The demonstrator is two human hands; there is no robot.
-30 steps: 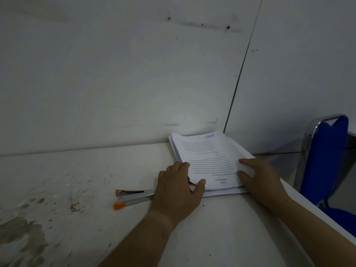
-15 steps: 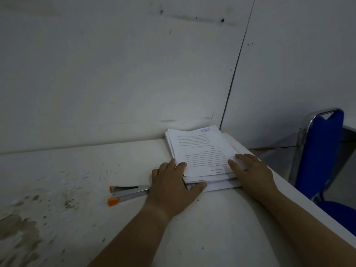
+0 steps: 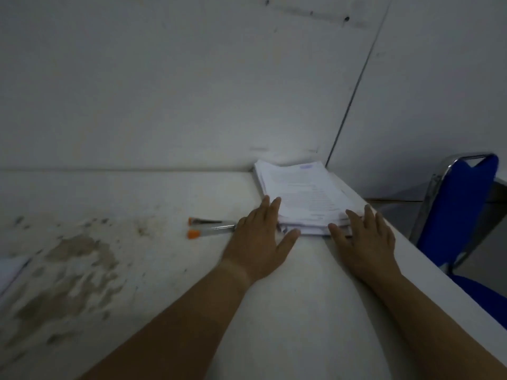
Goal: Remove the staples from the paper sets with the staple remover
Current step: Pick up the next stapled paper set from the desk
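Observation:
A stack of printed paper sets [image 3: 307, 196] lies on the white table [image 3: 288, 297] against the wall, near the right edge. My left hand [image 3: 260, 239] rests flat at the stack's near left corner, fingers along its side and thumb at the front edge. My right hand [image 3: 365, 239] lies at the near right corner, fingers spread over the top sheets. Just left of my left hand lies a metal staple remover [image 3: 211, 227] with orange tips, its right end hidden behind that hand. Neither hand grips anything.
The table's left part is stained and peeling [image 3: 68, 272]. A white sheet corner [image 3: 9, 270] shows at the far left edge. A blue chair with a metal frame [image 3: 458, 204] stands beyond the table's right edge. White walls meet in a corner behind the stack.
Both hands slid back from the top of the stack towards its near corners. The view tilted down and shifted, so the stack appears further right.

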